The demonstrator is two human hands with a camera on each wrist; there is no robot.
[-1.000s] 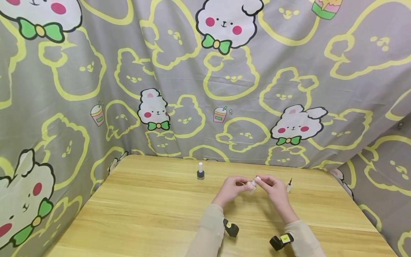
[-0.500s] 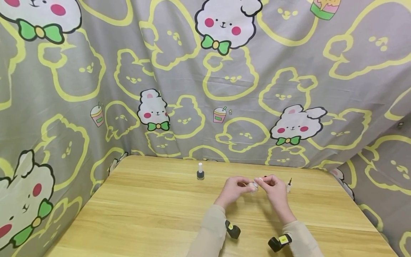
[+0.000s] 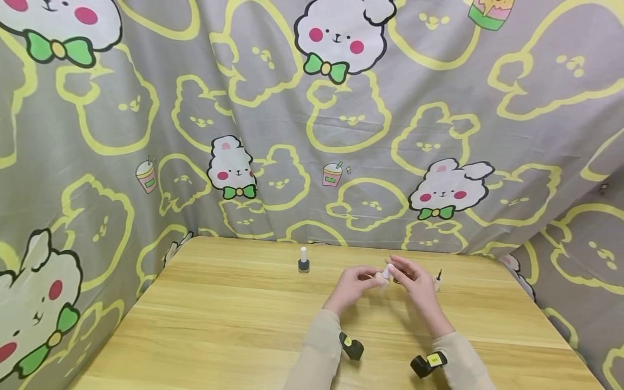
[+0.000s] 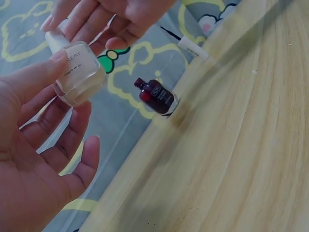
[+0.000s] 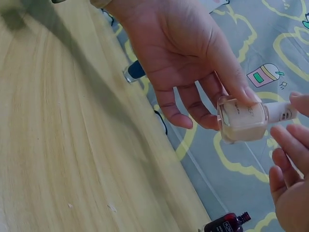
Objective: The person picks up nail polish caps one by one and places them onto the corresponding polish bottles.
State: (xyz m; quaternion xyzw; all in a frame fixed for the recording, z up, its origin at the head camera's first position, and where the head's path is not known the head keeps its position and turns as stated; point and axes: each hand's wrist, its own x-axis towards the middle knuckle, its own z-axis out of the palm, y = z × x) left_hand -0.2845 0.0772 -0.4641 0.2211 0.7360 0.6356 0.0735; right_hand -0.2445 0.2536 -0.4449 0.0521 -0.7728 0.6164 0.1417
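Pinched between the thumb and fingertips of the left hand [image 3: 353, 288], a small pale bottle [image 5: 244, 121] hangs above the table [image 3: 219, 309], while the right hand [image 3: 414, 279] meets it with a looser touch. Going from the left, a dark bottle [image 3: 304, 265] with a white top stands upright toward the back of the table, well apart from both hands. Next comes the left hand, its thumb flat on the printed front of the pale bottle and fingers behind the glass; its lowest fingers bend loosely, clear of it. Tilted, the pale bottle leans its white cap [image 5: 281, 111] toward the right hand. That hand is relaxed, its thumb at the cap and its fingers stretched out rather than wrapped round it; how firmly they touch, I cannot tell. Just beyond the right hand, mostly hidden by it from above, a dark red bottle [image 4: 157, 96] stands with its threaded neck bare. Farthest right, a brush cap [image 3: 438, 281] rests on its white end, bristles pointing up.
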